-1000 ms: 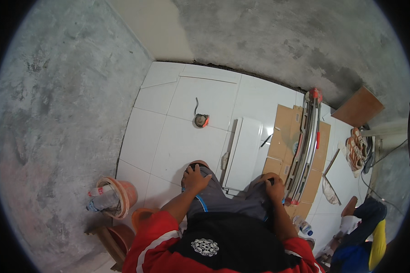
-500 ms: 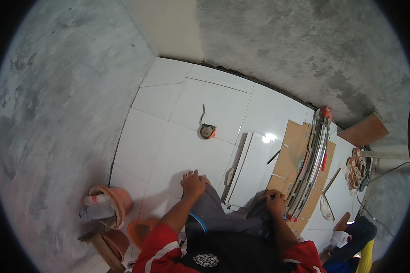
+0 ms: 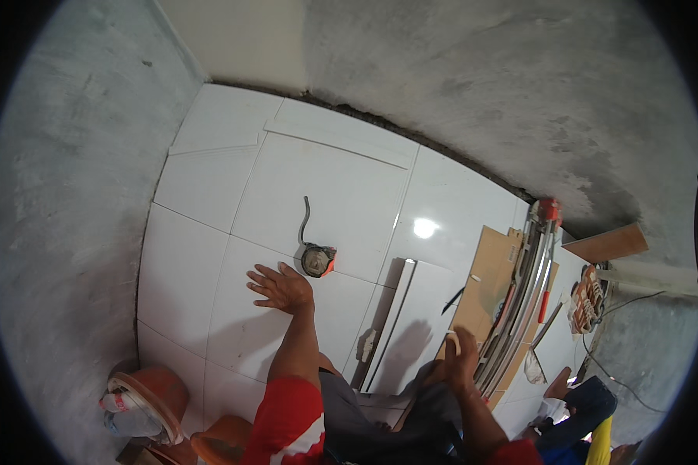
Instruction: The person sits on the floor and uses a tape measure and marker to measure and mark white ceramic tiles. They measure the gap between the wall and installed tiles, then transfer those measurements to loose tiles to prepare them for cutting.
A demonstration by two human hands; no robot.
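Note:
Over the white floor tiles my left hand (image 3: 283, 288) reaches forward, empty, its fingers spread. Just beyond it lies a round, worn tape measure (image 3: 316, 261) with orange-red at its edge and a short grey curved strip sticking out. My right hand (image 3: 461, 360) is raised above my right knee, fingers apart, with nothing visible in it. Between my hands and a little to the right, a loose white tile (image 3: 415, 325) lies on the floor, a hand's shadow falling on it. A small pale object (image 3: 368, 345) rests along its left side.
A long tile cutter (image 3: 519, 310) with red ends lies on cardboard (image 3: 479, 283) at right. Farther right are sandals (image 3: 587, 298), a brown board (image 3: 608, 242), a cable (image 3: 589, 353) and another person's leg (image 3: 581, 407). An orange bucket (image 3: 174, 395) holding bottles stands at lower left, by the grey wall.
My left hand has left my knee and stretched forward toward the tape measure, fingers spreading. My right hand has lifted off my right knee and opened. The view has shifted.

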